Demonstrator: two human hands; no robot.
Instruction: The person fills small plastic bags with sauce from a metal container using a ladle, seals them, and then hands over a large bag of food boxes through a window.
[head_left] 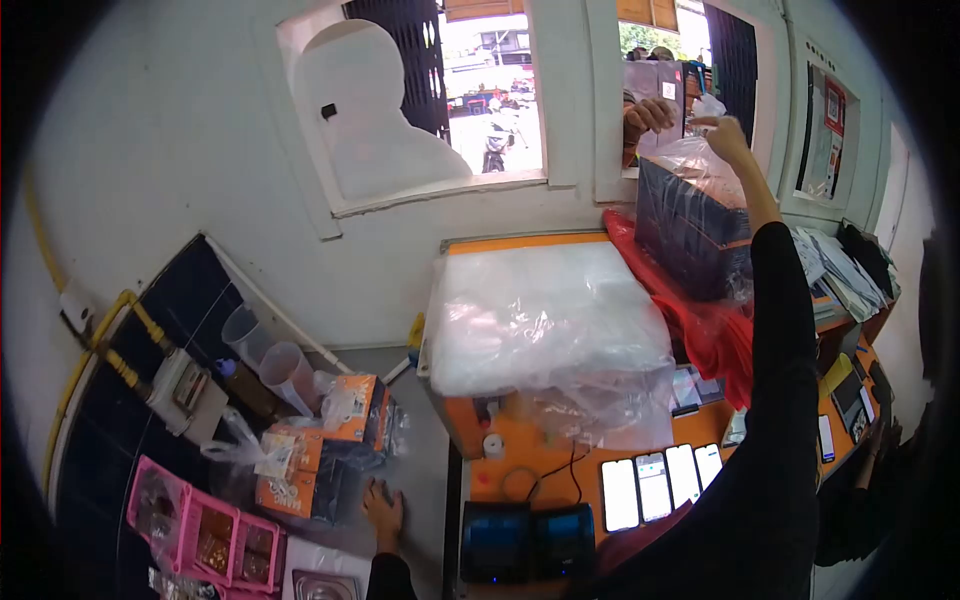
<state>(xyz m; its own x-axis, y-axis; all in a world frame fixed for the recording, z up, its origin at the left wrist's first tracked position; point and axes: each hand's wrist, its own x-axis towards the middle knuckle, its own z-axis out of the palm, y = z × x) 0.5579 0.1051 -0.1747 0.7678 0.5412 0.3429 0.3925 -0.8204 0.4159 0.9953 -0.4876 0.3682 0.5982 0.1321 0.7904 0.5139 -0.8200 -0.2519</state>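
Observation:
My right hand [728, 140] is stretched toward the right window opening, fingers closed at the gathered top of a clear plastic bag [690, 155]. Inside that bag is a large dark box [690, 225] with orange edges, standing below the window. Another person's hand [650, 116] reaches through the opening, close to the bag's top. My left hand [383, 510] lies with fingers spread on the grey counter [415, 460]. Just beyond it are bagged orange-and-black boxes [290, 480], one with a paper slip on it.
A stack of clear plastic bags [540, 310] covers the middle stand, beside red plastic [690, 320]. Several phones [652, 490] and two dark devices [495, 540] occupy the orange desk [580, 470]. Pink baskets [190, 540] and plastic jugs [288, 375] are at left. Another person's arm [860, 500] shows at right.

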